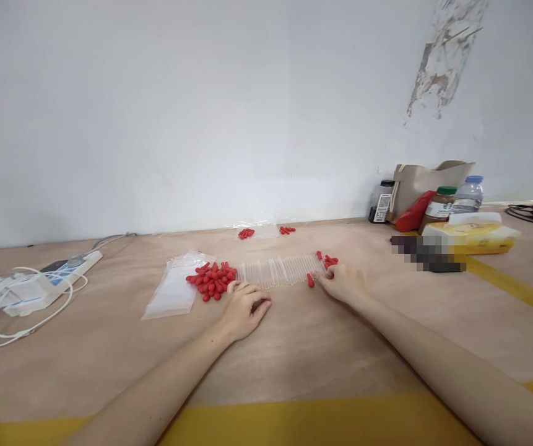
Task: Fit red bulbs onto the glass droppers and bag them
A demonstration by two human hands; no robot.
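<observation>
My left hand [245,310] rests on the table with fingers loosely bent and the thumb apart, holding nothing visible. Its fingertips reach the near right edge of a heap of red rubber bulbs [210,280]. Clear thin tubes [270,272] lie side by side in a row to the right of the heap. At the row's right end, my right hand [340,283] has its thumb and fingertips drawn together; what they pinch is too small to tell. A single red bulb [311,280] lies just left of those fingertips. More red bulbs [330,261] lie behind that hand.
White plastic bags [172,288] lie left of the heap. Near the wall is a clear bag [265,231] with a few red bulbs. A power strip [55,282] with white cables is at left. A tissue pack [489,238], jar [439,207] and bottle [470,195] stand at right.
</observation>
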